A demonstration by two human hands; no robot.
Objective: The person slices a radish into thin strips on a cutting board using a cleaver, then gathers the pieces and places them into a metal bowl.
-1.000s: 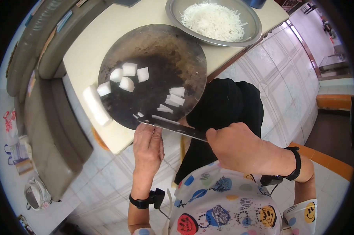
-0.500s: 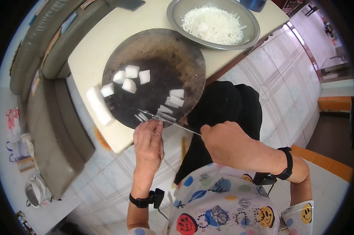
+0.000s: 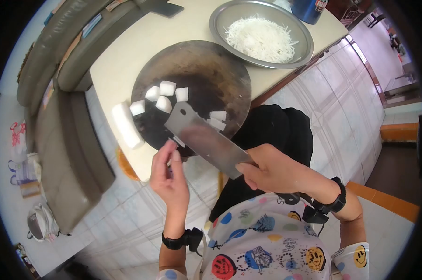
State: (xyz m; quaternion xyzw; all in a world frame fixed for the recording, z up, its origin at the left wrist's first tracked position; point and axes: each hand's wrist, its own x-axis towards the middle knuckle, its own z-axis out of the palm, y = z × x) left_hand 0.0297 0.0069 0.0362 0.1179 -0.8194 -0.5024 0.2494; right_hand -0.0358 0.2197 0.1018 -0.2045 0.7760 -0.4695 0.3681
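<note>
My right hand [image 3: 267, 170] is closed on a cleaver [image 3: 208, 142], whose broad blade lies flat to view over the near side of the round dark board [image 3: 220, 70]. Just left of the blade, my left hand [image 3: 170, 172] has its fingers raised and parted at the board's near edge, close to a thin white strip [image 3: 178, 142]. White slices [image 3: 217, 120] rest on the board beyond the blade, partly covered by it. Several white chunks [image 3: 163, 103] sit toward the board's left side. A peeled white cylinder [image 3: 127, 125] lies beside the board.
A metal bowl [image 3: 305, 44] of white shreds [image 3: 262, 39] stands on the cream table [image 3: 113, 70] beyond the board, with a blue container [image 3: 308, 10] behind it. A dark flat object [image 3: 162, 8] lies at the table's far edge. A sofa [image 3: 71, 158] is at left.
The cleaver has turned from edge-on to showing its flat side. My left hand has drawn back from the slices and its fingers have parted. The view has shifted slightly.
</note>
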